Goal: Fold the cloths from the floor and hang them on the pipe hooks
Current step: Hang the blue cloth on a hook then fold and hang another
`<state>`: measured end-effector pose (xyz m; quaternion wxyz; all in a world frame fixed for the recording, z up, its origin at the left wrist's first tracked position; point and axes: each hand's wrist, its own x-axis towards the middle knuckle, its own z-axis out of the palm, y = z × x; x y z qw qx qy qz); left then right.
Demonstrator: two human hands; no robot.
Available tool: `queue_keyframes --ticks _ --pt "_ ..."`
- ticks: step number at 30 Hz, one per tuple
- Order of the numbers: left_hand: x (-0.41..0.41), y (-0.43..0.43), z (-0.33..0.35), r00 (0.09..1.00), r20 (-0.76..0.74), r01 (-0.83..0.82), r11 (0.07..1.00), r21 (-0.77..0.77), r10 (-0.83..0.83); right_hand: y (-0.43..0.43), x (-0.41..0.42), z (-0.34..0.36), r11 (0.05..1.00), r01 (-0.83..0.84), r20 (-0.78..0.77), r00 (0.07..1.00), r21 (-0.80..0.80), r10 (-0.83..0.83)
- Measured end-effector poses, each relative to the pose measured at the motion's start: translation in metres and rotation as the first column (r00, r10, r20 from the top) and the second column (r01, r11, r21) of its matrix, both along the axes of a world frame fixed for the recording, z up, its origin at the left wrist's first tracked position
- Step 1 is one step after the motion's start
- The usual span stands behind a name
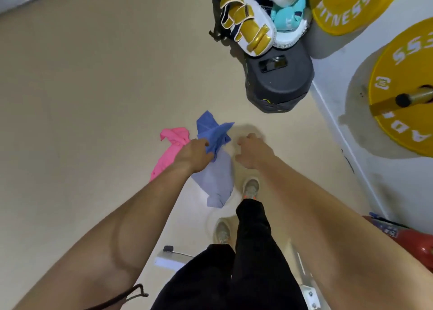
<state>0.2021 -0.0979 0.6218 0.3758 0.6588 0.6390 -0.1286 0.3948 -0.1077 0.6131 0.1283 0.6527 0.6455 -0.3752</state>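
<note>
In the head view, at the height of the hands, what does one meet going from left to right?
pink cloth → left hand → blue cloth → right hand → yellow weight plate

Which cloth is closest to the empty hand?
The blue cloth, beside the right hand and gripped by the left hand. The pink cloth is past the left hand.

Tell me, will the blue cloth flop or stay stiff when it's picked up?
Probably floppy: gripped by the left hand, the blue cloth droops in soft folds. Likely light too, since one hand holds it.
</note>
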Motion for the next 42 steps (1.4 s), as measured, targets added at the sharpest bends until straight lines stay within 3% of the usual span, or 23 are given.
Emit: queue_keyframes --ticks 8,12,16,20,24,28,35,42 --pt "-0.016 0.091 -0.132 0.967 -0.002 -0.255 0.966 -0.053 0.255 0.132 -0.017 -0.149 0.993 -0.039 -0.023 0.999 -0.109 0.037" --pt "-0.032 0.127 -0.24 0.93 -0.014 -0.368 0.928 -0.062 0.368 0.188 -0.036 -0.253 0.976 -0.194 -0.029 0.981 -0.101 0.192" --pt "-0.048 0.161 -0.368 0.894 -0.015 -0.446 0.89 -0.089 0.447 0.238 -0.068 -0.365 0.97 -0.226 0.01 0.974 -0.09 0.227" --pt "-0.069 0.196 -0.5 0.912 -0.024 -0.41 0.909 -0.071 0.409 0.272 -0.098 -0.49 0.941 -0.327 0.017 0.944 -0.087 0.329" --pt "-0.09 0.219 -0.621 0.965 -0.083 -0.25 0.968 -0.014 0.248 0.285 -0.112 -0.614 0.953 -0.295 0.028 0.954 -0.071 0.298" --pt "-0.095 0.229 -0.706 0.985 -0.044 -0.163 0.986 0.044 0.165 0.288 -0.116 -0.695 0.959 -0.284 0.126 0.951 -0.004 0.282" --pt "-0.097 0.23 -0.743 0.984 -0.175 -0.023 0.992 0.125 0.045 0.285 -0.116 -0.73 0.921 -0.36 0.262 0.912 0.149 0.315" --pt "-0.106 0.218 -0.644 0.994 -0.079 -0.066 0.996 0.057 0.071 0.266 -0.107 -0.628 0.962 -0.27 0.074 0.961 0.052 0.265"
